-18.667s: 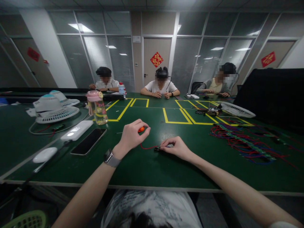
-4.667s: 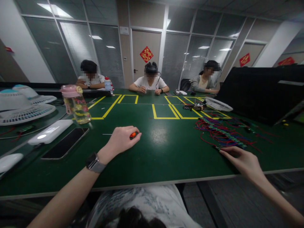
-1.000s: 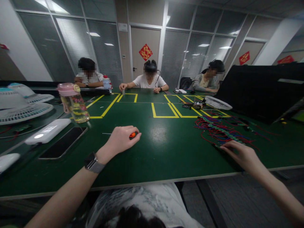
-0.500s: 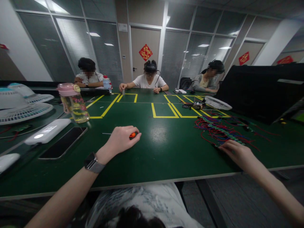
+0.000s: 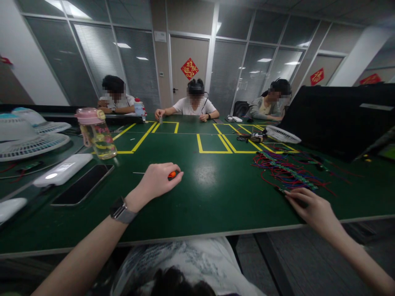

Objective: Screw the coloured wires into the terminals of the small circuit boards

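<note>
My left hand (image 5: 159, 181) is closed around the orange handle (image 5: 172, 174) of a tool, whose thin metal shaft (image 5: 138, 173) sticks out to the left above the green table (image 5: 197, 205). At the right, my right hand (image 5: 308, 203) pinches the end of a small green circuit board (image 5: 281, 190) between thumb and fingertips. That board lies at the near edge of a pile of green boards with red and blue wires (image 5: 285, 168).
A phone (image 5: 82, 186), a white power bank (image 5: 63, 170), a pink-lidded bottle (image 5: 98, 135) and fans (image 5: 31, 142) stand left. A black monitor (image 5: 339, 119) stands right. Yellow tape marks the table; three people sit opposite.
My right hand has shifted slightly down and right, its fingers now less over the pile, still at the small board. My left hand stays in place with the orange-handled tool.
</note>
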Demonstrator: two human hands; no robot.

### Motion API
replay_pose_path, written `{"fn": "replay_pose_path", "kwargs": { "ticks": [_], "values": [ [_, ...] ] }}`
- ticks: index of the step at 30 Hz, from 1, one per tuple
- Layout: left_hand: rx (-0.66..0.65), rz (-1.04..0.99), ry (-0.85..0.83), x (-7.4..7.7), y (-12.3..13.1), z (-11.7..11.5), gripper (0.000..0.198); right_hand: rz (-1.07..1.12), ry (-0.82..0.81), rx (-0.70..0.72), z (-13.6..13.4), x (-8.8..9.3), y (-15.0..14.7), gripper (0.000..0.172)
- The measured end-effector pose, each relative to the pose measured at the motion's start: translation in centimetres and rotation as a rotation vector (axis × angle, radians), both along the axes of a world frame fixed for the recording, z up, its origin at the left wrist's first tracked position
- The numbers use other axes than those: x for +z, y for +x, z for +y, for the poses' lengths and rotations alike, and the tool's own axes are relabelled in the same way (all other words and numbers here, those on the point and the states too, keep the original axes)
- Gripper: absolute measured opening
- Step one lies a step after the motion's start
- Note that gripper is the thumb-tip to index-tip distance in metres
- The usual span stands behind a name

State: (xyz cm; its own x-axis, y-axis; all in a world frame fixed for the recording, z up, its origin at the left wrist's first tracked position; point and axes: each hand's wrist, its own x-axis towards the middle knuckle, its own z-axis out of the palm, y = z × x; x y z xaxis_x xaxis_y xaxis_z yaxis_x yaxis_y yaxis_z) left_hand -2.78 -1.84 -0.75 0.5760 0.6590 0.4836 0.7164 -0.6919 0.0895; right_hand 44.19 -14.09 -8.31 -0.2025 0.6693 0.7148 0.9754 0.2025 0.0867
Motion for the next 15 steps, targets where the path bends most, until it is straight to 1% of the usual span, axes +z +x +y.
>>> {"fn": "replay_pose_path", "kwargs": {
  "ticks": [3,6,8,10,13,15],
  "values": [
    [0.002,-0.003,-0.003,0.0,0.0,0.0,0.031,0.026,-0.047,0.059,0.1,0.5,1.2,0.045],
    [0.002,-0.005,0.012,-0.1,0.0,0.1,0.031,-0.012,-0.116,0.107,-0.2,1.4,2.8,0.047],
    [-0.005,-0.008,0.022,-0.1,0.0,0.1,0.031,-0.018,-0.214,0.088,-0.6,2.2,4.0,0.045],
    [-0.018,-0.014,0.036,-0.1,0.0,0.1,0.031,0.035,-0.355,0.062,-1.1,2.8,5.5,0.041],
    [-0.029,-0.020,0.053,0.0,0.0,0.1,0.031,0.126,-0.614,-0.087,-2.1,3.0,8.1,0.027],
    [-0.023,-0.018,0.047,0.0,0.0,0.1,0.031,0.169,-0.738,-0.259,-2.9,2.5,9.9,0.023]
  ]
}}
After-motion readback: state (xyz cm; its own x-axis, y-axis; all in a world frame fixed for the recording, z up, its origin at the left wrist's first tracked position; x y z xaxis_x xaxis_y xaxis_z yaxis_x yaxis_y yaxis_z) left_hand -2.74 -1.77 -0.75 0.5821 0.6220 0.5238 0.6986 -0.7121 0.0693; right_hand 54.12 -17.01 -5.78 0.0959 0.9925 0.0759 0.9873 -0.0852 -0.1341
